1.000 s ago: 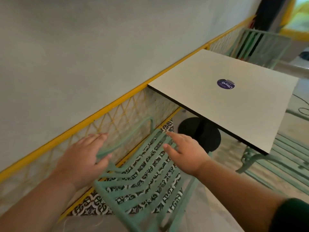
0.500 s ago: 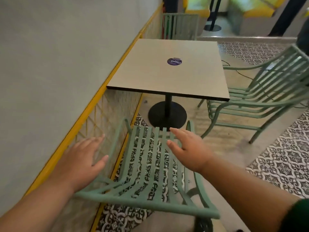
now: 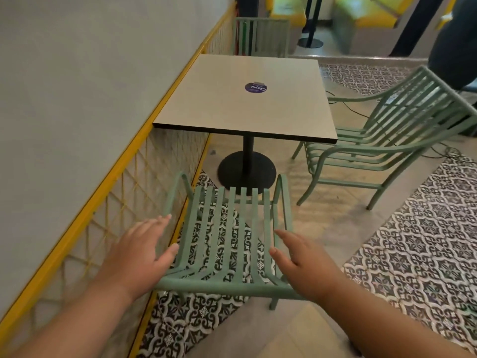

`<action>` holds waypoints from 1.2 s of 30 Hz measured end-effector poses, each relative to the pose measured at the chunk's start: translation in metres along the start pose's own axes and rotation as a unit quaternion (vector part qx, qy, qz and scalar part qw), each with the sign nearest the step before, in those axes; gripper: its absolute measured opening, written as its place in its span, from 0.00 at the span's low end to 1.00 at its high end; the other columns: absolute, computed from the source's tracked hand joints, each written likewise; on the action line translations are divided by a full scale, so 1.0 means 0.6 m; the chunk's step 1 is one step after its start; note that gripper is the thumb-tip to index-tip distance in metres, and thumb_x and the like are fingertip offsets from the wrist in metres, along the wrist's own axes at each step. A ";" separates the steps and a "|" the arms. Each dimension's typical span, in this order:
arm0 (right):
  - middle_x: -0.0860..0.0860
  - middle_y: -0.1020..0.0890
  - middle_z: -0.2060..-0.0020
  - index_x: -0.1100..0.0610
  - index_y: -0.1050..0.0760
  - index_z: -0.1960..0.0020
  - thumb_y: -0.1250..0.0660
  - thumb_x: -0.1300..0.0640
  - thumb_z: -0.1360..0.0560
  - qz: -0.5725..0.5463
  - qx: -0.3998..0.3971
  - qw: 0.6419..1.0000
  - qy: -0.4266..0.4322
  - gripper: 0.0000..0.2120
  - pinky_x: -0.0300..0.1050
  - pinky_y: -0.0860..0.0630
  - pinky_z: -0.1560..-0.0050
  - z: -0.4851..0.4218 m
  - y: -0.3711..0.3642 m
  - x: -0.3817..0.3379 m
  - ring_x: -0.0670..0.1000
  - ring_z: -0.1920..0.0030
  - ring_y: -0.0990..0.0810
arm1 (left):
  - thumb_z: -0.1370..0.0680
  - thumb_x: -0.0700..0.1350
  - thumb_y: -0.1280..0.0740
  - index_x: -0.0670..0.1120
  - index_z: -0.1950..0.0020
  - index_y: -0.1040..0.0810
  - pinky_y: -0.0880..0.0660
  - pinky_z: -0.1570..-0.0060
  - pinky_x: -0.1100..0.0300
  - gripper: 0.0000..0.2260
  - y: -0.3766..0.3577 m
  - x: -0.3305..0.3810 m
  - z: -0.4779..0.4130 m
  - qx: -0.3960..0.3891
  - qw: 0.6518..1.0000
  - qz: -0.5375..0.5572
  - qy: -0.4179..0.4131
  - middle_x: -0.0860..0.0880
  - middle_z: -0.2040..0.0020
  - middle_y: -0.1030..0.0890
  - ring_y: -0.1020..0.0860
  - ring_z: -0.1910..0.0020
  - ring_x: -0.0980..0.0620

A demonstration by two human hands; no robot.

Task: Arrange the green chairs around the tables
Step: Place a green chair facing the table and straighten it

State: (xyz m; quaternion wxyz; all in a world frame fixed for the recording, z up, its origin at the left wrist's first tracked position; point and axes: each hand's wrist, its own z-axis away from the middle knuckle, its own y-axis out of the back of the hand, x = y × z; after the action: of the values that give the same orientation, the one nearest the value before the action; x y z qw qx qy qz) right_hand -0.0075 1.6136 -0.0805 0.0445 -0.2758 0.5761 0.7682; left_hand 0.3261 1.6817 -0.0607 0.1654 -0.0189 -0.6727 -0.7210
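Chairs are the job here, and three green ones ring a single table. Biggest first: the wall (image 3: 77,86) runs along my left with a yellow netted rail (image 3: 124,202) at its foot. The table (image 3: 232,112) sits hard against that side, so only three edges can take a seat. The side chair (image 3: 374,149) stands at the table's right edge, angled rather than square to it (I judge it wants straightening). The near chair (image 3: 219,286) is right below me at the table's near edge. Its seat faces the black base (image 3: 246,170) and, as far as I can judge, is not yet tucked under the top. Its left arm runs just beside the rail. The far chair (image 3: 260,37) shows only its back beyond the far edge. My left hand (image 3: 139,251) and right hand (image 3: 302,262) hover one over each side of the near chair's back, fingers straight and spread wide, gripping nothing. Whether either touches the frame I cannot tell. I judge they are set apart like that to take both sides evenly, so the chair goes straight in without swinging into the rail. Smallest is the purple sticker (image 3: 255,87) near the middle of the tabletop.
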 end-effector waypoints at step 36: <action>0.48 0.24 0.77 0.50 0.27 0.68 0.67 0.13 0.39 0.211 -0.009 0.976 -0.048 0.46 0.42 0.31 0.76 -0.033 -0.166 -0.013 0.45 0.75 0.25 | 0.33 0.83 0.64 0.53 0.69 0.24 0.36 0.77 0.62 0.42 -0.156 -0.143 -0.055 -0.018 0.980 -0.134 -0.144 0.55 0.73 0.25 0.27 0.74 0.61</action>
State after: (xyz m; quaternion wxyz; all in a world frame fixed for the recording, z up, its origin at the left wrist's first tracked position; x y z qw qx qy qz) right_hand 0.0452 1.6305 -0.1659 -0.0930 -0.1114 0.6114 0.7779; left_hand 0.3887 1.6717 -0.1757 -0.0311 -0.0353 -0.6726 -0.7385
